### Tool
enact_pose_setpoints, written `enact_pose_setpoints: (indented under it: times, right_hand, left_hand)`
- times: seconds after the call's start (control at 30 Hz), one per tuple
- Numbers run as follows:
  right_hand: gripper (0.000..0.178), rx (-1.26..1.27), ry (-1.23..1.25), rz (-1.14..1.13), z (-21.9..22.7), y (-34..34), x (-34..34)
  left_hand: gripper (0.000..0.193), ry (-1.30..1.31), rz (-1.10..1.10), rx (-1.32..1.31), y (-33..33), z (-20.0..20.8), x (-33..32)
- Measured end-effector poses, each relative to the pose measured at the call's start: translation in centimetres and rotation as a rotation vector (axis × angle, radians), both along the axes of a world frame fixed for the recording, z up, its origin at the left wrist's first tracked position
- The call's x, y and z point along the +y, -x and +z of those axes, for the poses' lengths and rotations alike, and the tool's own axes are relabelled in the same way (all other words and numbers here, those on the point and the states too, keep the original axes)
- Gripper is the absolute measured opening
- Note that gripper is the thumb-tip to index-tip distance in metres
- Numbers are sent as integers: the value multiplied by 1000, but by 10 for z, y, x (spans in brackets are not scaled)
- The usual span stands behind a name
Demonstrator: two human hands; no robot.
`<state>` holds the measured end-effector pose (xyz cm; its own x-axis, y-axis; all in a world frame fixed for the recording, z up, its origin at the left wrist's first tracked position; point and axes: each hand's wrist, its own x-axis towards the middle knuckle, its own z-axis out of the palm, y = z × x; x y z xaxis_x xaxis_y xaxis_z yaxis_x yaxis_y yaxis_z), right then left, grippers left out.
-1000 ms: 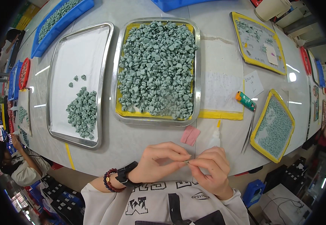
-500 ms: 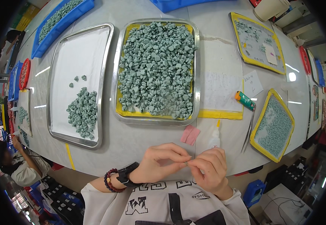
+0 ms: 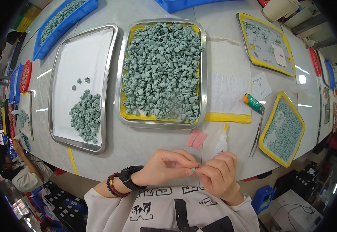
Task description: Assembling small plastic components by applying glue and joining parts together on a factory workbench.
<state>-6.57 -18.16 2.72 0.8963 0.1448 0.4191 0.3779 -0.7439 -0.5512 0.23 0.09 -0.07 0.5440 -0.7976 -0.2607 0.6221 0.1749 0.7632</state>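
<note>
My left hand (image 3: 170, 167), with a dark watch and beads at its wrist, pinches a tiny pale-green piece (image 3: 193, 169) between thumb and fingertips. Against its other side, my right hand (image 3: 219, 174) has its thumb and forefinger closed, the other fingers curled. Both hands are held in front of my body at the table's near edge. Just beyond them lie a pink cloth square (image 3: 196, 139) and a white squeeze bottle (image 3: 222, 144) with a yellow nozzle. The piece's exact shape is too small to make out.
A metal tray (image 3: 202, 77) heaped with green lumps stands ahead. Left of it, a white-lined tray (image 3: 75, 50) holds a smaller pile. Tweezers (image 3: 256, 136), a green-orange lighter-like object (image 3: 253, 103) and a yellow-edged tray (image 3: 300, 131) lie right. Another person (image 3: 29, 176) sits far left.
The fingertips have shifted slightly, and the green piece between them shows more plainly now. My left wrist has turned a little, showing more of the watch. Trays and tools have not moved.
</note>
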Motion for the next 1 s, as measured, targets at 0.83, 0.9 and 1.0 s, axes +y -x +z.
enact_pose_setpoints:
  times: [0.83,0.9,1.0]
  right_hand:
    - [23,149,-421,-41,1,2,-4]
    - [22,147,-366,-22,1,0,-4]
    - [22,139,-289,-13,5,0,-4]
  left_hand:
    - [22,44,81,-83,0,5,-1]
    - [22,44,70,-21,0,6,-1]
    - [22,36,60,-11,-1,6,-1]
